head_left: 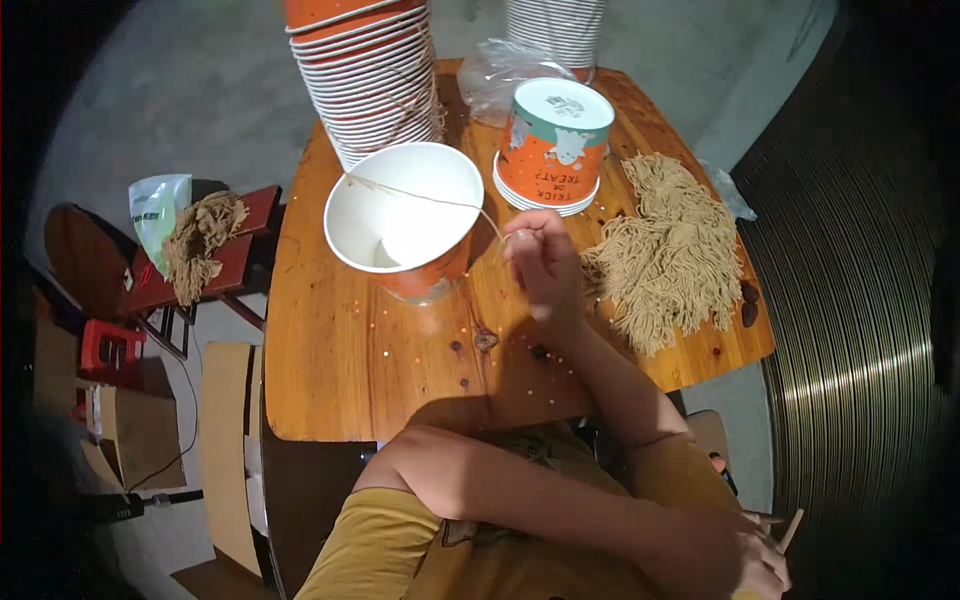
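A white-lined paper bucket (432,200) with an orange outside stands slightly tilted on the wooden table, mouth facing me. A thin twine (435,199) runs across its mouth from the far left rim. My right hand (545,262), just right of the bucket, pinches the twine's other end. My left arm crosses low over my lap. At the lower right, my left hand (755,562) is closed on a thin pale stick, partly hidden by the fingers. To the right of my right hand lies a heap of tan cut twine (672,255).
Upside-down orange buckets (555,150) stand behind the twine heap. A tall bucket stack (365,80) rises at the far left, with a clear plastic bag (510,72) beside it. More twine (203,240) lies on a red bench at left; a cardboard box (150,435) sits below.
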`<move>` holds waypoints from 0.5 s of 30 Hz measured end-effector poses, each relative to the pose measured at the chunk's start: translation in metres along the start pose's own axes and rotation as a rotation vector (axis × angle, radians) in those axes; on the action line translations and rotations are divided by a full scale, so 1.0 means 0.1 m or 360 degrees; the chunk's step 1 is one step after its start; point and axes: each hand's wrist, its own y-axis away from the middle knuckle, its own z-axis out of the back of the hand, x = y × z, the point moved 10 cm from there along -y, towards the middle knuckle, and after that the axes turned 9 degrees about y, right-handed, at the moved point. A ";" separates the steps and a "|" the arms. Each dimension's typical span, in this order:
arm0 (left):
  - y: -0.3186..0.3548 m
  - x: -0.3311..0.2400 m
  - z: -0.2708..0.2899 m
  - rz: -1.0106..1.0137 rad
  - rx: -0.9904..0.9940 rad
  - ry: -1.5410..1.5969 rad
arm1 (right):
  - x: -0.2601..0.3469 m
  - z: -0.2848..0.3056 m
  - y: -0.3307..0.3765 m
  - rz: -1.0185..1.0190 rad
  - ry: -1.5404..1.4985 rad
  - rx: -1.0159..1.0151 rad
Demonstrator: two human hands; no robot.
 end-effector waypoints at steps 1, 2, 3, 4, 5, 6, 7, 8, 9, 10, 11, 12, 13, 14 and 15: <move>0.00 -0.05 -0.01 -0.0008 0.0011 -0.0152 | -0.03 0.02 -0.01 -0.0100 -0.0045 -0.0043; 0.01 0.18 -0.08 -0.0015 0.0002 -0.0170 | -0.11 0.01 -0.01 -0.0165 -0.0059 -0.0037; 0.08 0.42 -0.30 -0.0361 0.0141 -0.0187 | -0.15 -0.03 -0.01 -0.0170 -0.0066 -0.0014; 0.18 0.47 -0.47 -0.0709 0.0294 -0.0185 | -0.16 0.01 -0.01 -0.0148 -0.0069 -0.0038; 0.18 0.45 -0.44 -0.0703 0.0289 -0.0196 | -0.18 0.03 -0.01 -0.0128 -0.0085 -0.0056; 0.09 0.47 -0.38 -0.0448 0.0289 -0.0183 | -0.22 0.01 -0.01 -0.0206 -0.0086 -0.0036; 0.04 0.51 -0.33 -0.0193 0.0285 -0.0168 | -0.24 -0.01 0.00 -0.0206 -0.0102 -0.0023; -0.02 0.49 -0.29 0.0051 0.0293 -0.0141 | -0.25 -0.02 0.01 -0.0204 -0.0118 -0.0008; -0.03 0.50 -0.24 0.0307 0.0291 -0.0126 | -0.25 -0.05 0.02 -0.0202 -0.0148 0.0017; 0.01 0.55 -0.20 0.0562 0.0285 -0.0110 | -0.25 -0.07 0.04 -0.0193 -0.0163 0.0027; 0.05 0.48 -0.15 0.0566 0.0291 -0.0120 | -0.24 -0.06 0.04 -0.0185 -0.0128 0.0044; 0.05 0.25 -0.10 0.0283 0.0244 -0.0004 | -0.22 -0.06 0.04 -0.0177 -0.0093 0.0060; 0.06 0.03 -0.05 0.0001 0.0199 0.0113 | -0.17 -0.03 0.04 -0.0138 -0.0060 0.0043; 0.07 0.01 -0.06 0.0008 0.0197 0.0107 | -0.15 -0.04 0.03 -0.0135 -0.0069 0.0046; 0.06 0.05 -0.05 0.0107 0.0173 -0.0026 | -0.15 -0.03 0.03 -0.0161 -0.0094 0.0029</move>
